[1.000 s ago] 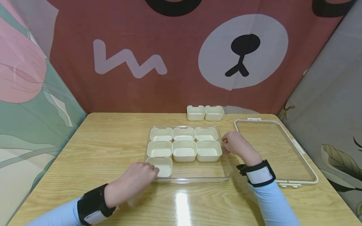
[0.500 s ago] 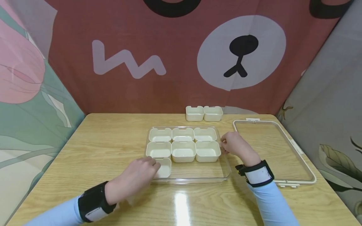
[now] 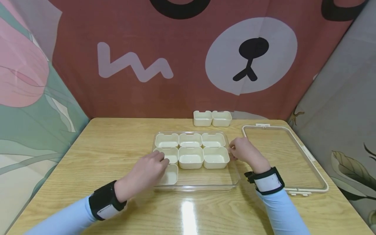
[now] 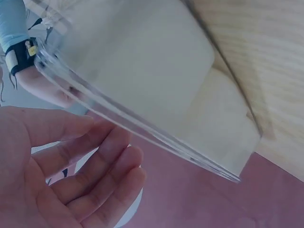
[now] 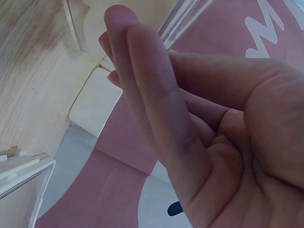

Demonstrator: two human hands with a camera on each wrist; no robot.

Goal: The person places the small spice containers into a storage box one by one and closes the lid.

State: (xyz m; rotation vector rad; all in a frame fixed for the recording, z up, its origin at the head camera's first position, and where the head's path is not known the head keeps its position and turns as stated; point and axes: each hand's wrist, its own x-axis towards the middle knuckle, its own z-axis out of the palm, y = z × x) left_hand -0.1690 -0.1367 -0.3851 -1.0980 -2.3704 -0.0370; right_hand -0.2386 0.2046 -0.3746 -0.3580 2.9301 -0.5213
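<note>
A clear plastic box [image 3: 196, 187] on the table holds several cream cups, two full rows of three and one front-left cup [image 3: 170, 176]. My left hand [image 3: 147, 169] is over the box's left side, above the front-left cup and partly covering the middle-left cup [image 3: 170, 155]. In the left wrist view its loosely bent fingers [image 4: 107, 166] are near the clear rim, with nothing held. My right hand [image 3: 245, 150] is at the box's right wall. In the right wrist view its fingers [image 5: 154, 85] are fairly straight; any contact with the wall is hidden.
Two more cream cups [image 3: 212, 119] stand side by side at the table's back edge. A clear lid with a white frame [image 3: 312, 163] lies to the right of the box, beyond the right hand. A printed cloth [image 3: 141, 98] hangs behind the table.
My left hand has moved back and slightly right, from the front-left cup to beside the middle-left cup. The right hand stays at the box's right wall. The cups look unmoved.
</note>
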